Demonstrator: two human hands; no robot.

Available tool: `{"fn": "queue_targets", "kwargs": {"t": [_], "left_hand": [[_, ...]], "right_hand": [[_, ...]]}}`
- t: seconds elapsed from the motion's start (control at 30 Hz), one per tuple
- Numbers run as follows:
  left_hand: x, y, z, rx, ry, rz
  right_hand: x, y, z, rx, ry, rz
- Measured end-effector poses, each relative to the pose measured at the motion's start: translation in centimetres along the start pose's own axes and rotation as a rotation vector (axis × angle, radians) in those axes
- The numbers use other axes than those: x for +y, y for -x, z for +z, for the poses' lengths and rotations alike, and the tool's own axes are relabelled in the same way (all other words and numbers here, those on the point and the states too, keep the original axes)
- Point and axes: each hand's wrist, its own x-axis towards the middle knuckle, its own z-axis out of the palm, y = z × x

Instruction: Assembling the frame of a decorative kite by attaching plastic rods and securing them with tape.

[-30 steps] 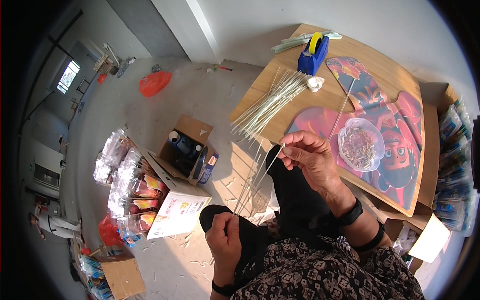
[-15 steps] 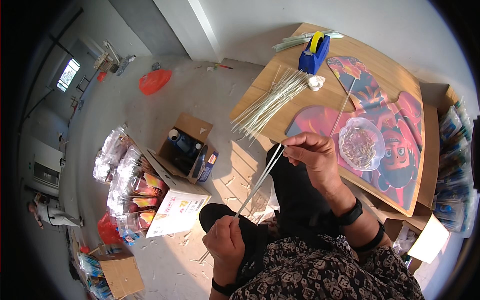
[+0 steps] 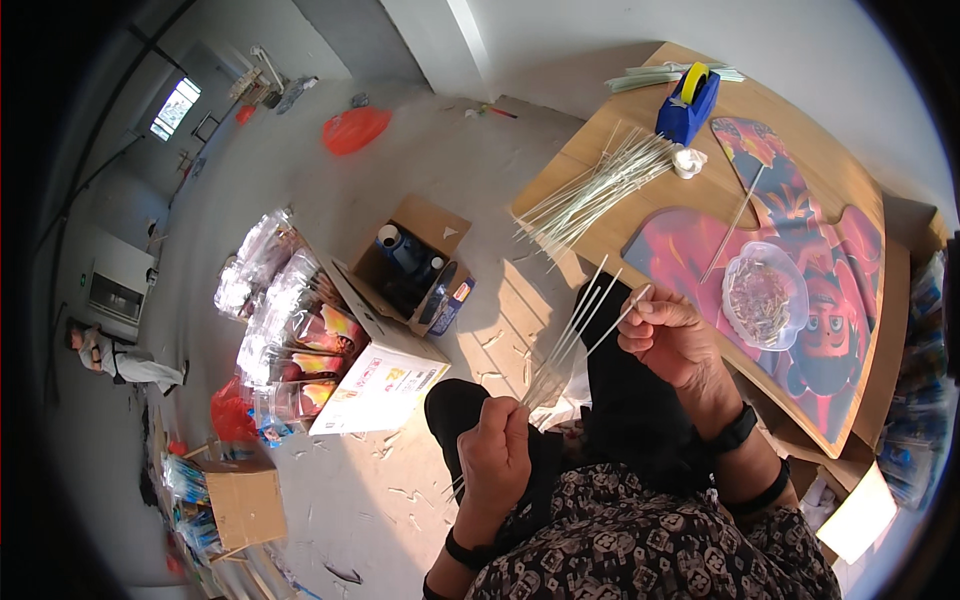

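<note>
Several thin pale sticks (image 3: 579,318) fan out from my left hand (image 3: 494,455), whose fingers are wrapped round their lower part. Their far ends spread apart over my lap, and the lower ends poke out below the fist. My right hand (image 3: 672,338) pinches the tip of one of these sticks between thumb and fingers. On the table, a loose bundle of similar sticks (image 3: 610,185) lies beyond my hands. A clear plastic bowl (image 3: 795,300) of small clear pieces stands on a printed cutout board (image 3: 680,243), right of my right hand. One separate stick (image 3: 735,222) rests across the board.
A blue tape dispenser (image 3: 686,115) and a small white roll (image 3: 689,162) are on the wooden table (image 3: 570,150). Left of my legs stand an open carton (image 3: 420,235) with bottles and a box of bagged goods (image 3: 375,385). Another person (image 3: 125,360) is far left.
The sticks, close together before, now fan apart. My right hand has shifted right, still pinching a stick tip. The whole view has swung, so the scene sits further right.
</note>
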Motion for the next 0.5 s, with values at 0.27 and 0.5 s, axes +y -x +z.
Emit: {"fn": "queue_targets", "kwargs": {"t": [0.27, 0.5], "left_hand": [[-0.7, -0.9, 0.2, -0.038, -0.012, 0.005], [-0.9, 0.0, -0.6, -0.034, -0.096, 0.011]], "right_hand": [[2.5, 1.1, 2.0, -0.079, 0.608, 0.119], [-3.7, 2.4, 0.4, 0.307, 1.306, -0.298]]}}
